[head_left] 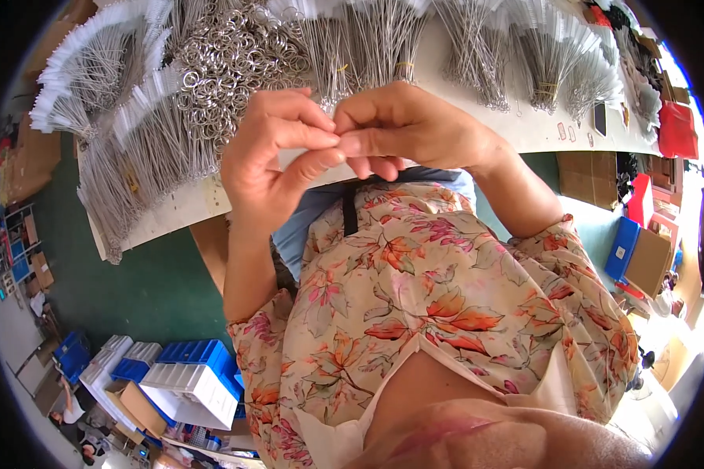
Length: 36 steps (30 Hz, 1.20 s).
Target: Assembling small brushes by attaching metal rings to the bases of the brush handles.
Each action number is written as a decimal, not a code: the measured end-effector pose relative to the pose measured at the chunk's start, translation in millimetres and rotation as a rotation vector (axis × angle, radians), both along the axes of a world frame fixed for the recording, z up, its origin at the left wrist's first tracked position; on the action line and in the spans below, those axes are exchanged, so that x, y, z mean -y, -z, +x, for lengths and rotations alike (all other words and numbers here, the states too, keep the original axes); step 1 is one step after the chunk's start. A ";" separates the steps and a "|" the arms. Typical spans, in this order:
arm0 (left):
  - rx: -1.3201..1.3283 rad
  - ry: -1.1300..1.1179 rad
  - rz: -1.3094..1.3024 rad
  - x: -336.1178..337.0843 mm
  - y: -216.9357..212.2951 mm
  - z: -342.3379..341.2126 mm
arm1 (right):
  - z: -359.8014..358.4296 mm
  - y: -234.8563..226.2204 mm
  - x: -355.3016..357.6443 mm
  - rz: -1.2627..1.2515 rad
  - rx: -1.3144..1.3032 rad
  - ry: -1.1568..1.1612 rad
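Note:
My left hand (270, 144) and my right hand (414, 125) meet in front of my body, just over the table's near edge. Thumb and fingers of each are pinched together, fingertips touching. Whatever they grip is too small or hidden to make out. Beyond my left hand lies a heap of shiny metal split rings (231, 66). Bundles of thin wire-handled brushes with white bristle ends flank it: one brush bundle (164, 129) at the left, another (379, 39) past my fingers. Rubber bands hold some bundles.
The white table (493, 129) carries more brush bundles (551, 62) to the right, a dark phone (600, 119) and a few small metal pieces (571, 134). A cardboard box (587, 176) stands below its right end. Blue and white bins (188, 383) sit on the green floor (125, 289) at lower left.

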<state>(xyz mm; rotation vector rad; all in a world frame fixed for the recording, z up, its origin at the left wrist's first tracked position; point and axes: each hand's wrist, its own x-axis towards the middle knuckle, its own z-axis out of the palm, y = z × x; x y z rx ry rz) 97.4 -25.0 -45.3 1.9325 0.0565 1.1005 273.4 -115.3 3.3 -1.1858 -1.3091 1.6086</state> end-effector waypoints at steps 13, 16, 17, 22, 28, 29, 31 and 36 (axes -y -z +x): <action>-0.775 -0.572 0.084 41.6 81.1 -29.0 | 106.5 78.5 120.2 -0.048 1.432 0.345; -0.832 -0.569 -0.012 41.1 73.8 -27.6 | 61.0 76.5 85.4 0.266 0.730 0.395; -0.616 -0.471 -0.259 41.0 74.9 -26.7 | 35.0 65.3 68.6 0.247 0.634 0.351; -0.229 -0.282 -0.645 30.6 15.5 -17.1 | -31.9 62.1 18.2 0.596 0.603 0.218; -0.239 -0.118 -0.426 11.5 -14.9 -45.4 | -30.4 49.0 -3.6 0.535 0.252 0.134; -0.238 -0.081 -0.426 10.3 -18.3 -46.7 | -29.8 49.2 -4.4 0.514 0.141 0.145; -0.244 -0.057 -0.396 6.2 -20.1 -47.1 | -26.7 38.9 -2.7 0.309 0.068 0.102; -0.246 -0.030 -0.334 3.2 -22.1 -43.1 | -23.0 37.0 -2.5 0.101 -0.066 0.072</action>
